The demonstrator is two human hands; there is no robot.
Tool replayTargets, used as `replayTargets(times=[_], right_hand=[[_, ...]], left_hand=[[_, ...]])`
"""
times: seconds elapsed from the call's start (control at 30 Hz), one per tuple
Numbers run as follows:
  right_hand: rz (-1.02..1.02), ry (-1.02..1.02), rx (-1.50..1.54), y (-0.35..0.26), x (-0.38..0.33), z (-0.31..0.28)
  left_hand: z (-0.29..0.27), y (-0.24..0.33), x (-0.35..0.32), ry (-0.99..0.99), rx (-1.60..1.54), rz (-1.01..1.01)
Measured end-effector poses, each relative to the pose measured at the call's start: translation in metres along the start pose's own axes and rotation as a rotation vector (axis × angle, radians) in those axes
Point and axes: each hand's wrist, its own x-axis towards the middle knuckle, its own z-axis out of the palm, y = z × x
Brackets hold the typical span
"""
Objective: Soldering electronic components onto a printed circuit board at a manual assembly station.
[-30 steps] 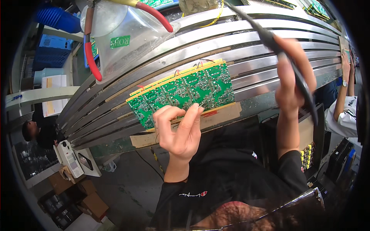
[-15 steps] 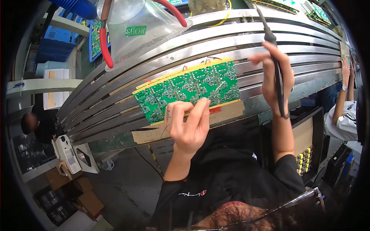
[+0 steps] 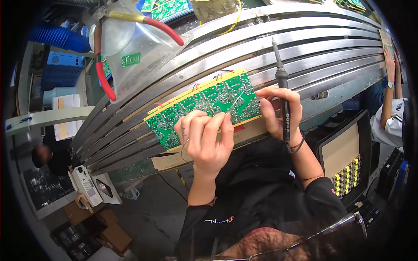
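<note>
A green circuit board panel (image 3: 204, 104) with yellow edges lies across the metal slats, with short red and black wires along its far edge. My left hand (image 3: 207, 137) is closed in a pinch over the board's near edge. A thin solder wire (image 3: 184, 150) curls out beside that hand; its grip point is partly hidden by the fingers. My right hand (image 3: 285, 111) holds a black soldering iron (image 3: 283, 80) against its fingers, tip pointing away from me. The right thumb and forefinger are at the board's right edge.
A clear plastic hood (image 3: 135, 48) with red-sleeved arms stands at the left over the metal slats (image 3: 322, 45). Cardboard (image 3: 167, 162) lies under the board's near edge. A dark case (image 3: 344, 152) with yellow parts is at my right. Another person's hands (image 3: 389, 63) work at the far right.
My right hand has come down and left to the board's right edge, bringing the soldering iron with it. The left hand keeps its pinch. The whole view has shifted a little.
</note>
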Motion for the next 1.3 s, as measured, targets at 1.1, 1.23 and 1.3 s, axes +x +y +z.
replayTargets(times=[1.1,1.23,1.3], right_hand=[[0.180,-0.135,-0.039,-0.021,0.012,0.009],[0.215,-0.111,0.032,-0.027,0.017,0.011],[0.228,-0.100,0.031,-0.033,0.020,0.012]], left_hand=[[-0.013,-0.013,0.017,-0.210,0.013,0.142],[-0.009,-0.024,0.012,-0.182,-0.105,0.145],[-0.010,-0.029,0.010,-0.162,-0.112,0.191]])
